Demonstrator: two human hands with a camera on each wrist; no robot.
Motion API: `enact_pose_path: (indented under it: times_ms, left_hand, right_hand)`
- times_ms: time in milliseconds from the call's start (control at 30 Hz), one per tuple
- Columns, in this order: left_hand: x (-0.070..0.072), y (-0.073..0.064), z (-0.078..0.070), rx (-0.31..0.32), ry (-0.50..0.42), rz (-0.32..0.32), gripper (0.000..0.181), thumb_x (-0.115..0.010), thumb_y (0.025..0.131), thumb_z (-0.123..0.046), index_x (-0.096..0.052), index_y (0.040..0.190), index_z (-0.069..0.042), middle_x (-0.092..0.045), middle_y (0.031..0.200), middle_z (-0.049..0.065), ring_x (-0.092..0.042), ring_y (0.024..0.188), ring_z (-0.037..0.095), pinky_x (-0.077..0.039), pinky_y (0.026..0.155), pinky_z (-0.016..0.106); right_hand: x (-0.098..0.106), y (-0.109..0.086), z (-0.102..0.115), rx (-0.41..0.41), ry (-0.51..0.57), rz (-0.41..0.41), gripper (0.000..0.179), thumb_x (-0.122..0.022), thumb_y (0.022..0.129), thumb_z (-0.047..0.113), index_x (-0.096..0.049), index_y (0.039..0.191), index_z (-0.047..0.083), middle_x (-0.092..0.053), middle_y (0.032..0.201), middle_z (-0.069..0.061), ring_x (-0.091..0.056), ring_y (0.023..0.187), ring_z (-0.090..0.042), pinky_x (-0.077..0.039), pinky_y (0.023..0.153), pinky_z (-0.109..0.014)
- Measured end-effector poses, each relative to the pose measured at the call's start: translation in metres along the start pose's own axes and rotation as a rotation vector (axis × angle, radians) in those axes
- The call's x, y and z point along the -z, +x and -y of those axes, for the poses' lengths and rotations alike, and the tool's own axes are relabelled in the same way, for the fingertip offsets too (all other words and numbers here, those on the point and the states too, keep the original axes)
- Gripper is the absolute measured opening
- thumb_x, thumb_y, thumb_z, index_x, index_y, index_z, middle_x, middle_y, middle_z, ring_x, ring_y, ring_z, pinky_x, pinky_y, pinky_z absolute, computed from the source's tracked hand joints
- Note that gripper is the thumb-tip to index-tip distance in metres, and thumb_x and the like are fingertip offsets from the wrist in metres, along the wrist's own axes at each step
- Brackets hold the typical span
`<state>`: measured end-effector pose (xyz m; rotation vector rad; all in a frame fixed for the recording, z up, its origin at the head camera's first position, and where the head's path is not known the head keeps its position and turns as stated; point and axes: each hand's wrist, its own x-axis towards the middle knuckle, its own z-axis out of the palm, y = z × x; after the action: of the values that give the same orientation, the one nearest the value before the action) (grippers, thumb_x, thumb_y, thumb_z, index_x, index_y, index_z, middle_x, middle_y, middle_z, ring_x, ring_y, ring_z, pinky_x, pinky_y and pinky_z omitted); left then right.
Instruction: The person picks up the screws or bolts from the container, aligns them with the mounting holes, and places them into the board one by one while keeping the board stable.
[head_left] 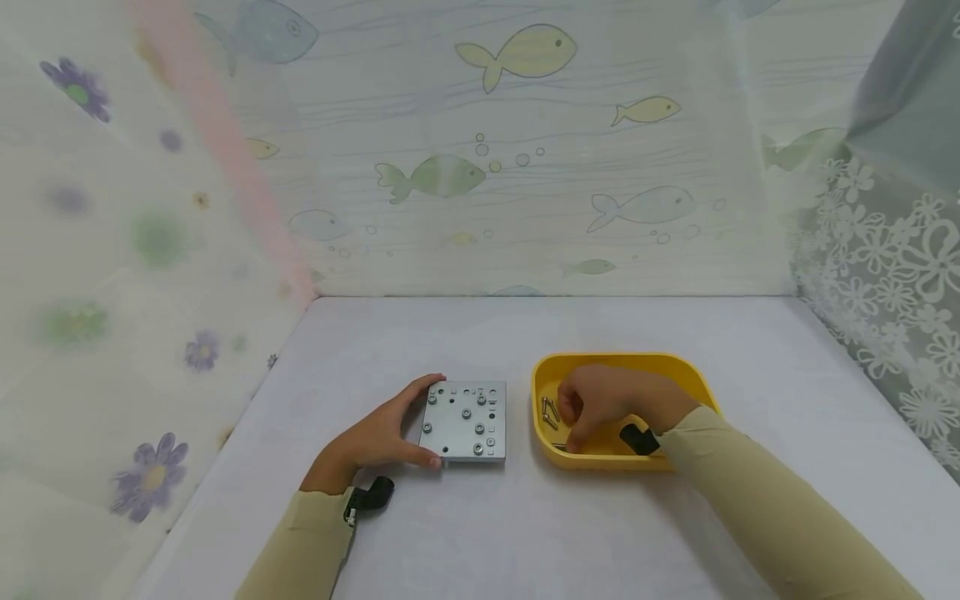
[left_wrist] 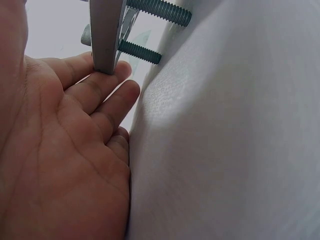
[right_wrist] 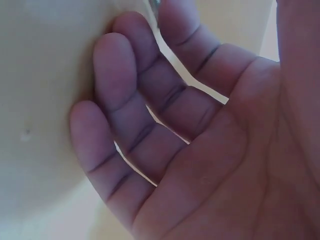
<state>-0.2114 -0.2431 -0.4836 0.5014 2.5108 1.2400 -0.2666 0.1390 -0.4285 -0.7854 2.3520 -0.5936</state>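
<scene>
- Here's the left hand (head_left: 375, 435), just left of centre in the lower half of the head view, spanning the metal plate (head_left: 453, 435) between thumb and fingers at its left edge.
- Socket-head screws (head_left: 467, 413) dot that plate, and the left wrist view catches threaded shanks (left_wrist: 160, 10) poking out from its far side, top of frame.
- Over to the right hand (head_left: 606, 396), right of centre, fingers curled and dipping into the yellow tray (head_left: 622, 358); whether they have hold of anything, I can't tell.
- Loose screws (head_left: 550, 422) lie on the tray floor, just left of those fingers.
- Beneath it all, a white tabletop (head_left: 450, 533) fills the lower frame.
- Across the top, a fish-print curtain (head_left: 525, 225); at far left, flower-print fabric (head_left: 97, 392).
</scene>
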Motion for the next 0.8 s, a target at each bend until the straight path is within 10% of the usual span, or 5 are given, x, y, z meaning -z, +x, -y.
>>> enact_pose_path:
  times_ms: [800]
  left_hand:
    - [0.0, 0.0, 0.001, 0.013, 0.002, 0.002, 0.131, -0.1, 0.057, -0.05, -0.024, 0.163, -0.039, -0.028, 0.167, -0.014, -0.016, 0.16, 0.018, -0.014, 0.127, 0.059]
  right_hand:
    - [0.001, 0.009, -0.011, 0.059, 0.041, 0.023, 0.022, -0.089, 0.078, 0.017, -0.071, 0.09, 0.018, -0.064, 0.082, 0.005, -0.055, 0.076, -0.013, -0.046, 0.069, -0.028]
